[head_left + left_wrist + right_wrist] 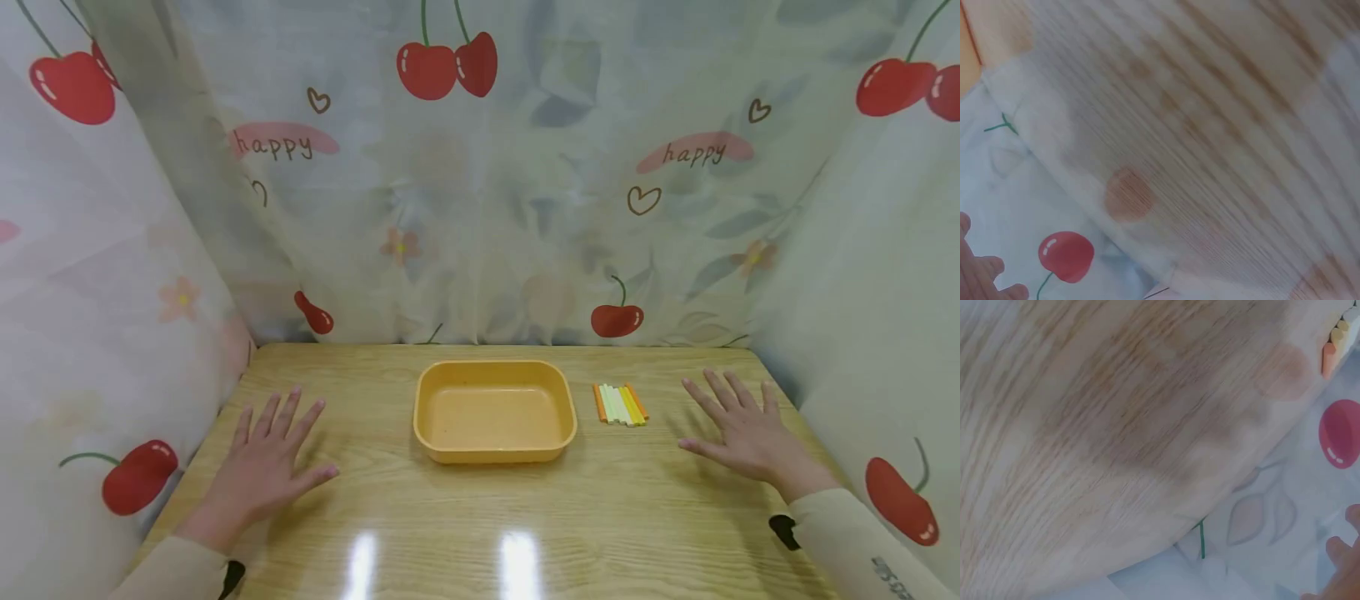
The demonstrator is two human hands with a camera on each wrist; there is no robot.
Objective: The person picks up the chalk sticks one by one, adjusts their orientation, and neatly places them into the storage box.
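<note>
My left hand is spread over the left part of the table, palm down, fingers apart and holding nothing. At the right, my right hand is spread the same way, also holding nothing. Between them stands a yellow-orange rectangular tray with rounded corners and nothing inside. Just right of the tray lies a row of chalk sticks, orange, pale green, white and yellow, side by side; the right hand is the nearer one to them. The right wrist view catches the ends of several chalk sticks at its upper right corner.
The wood-grain table has two bright light reflections near its front. A printed curtain with cherries and the word "happy" rises behind the table's back edge and along both sides.
</note>
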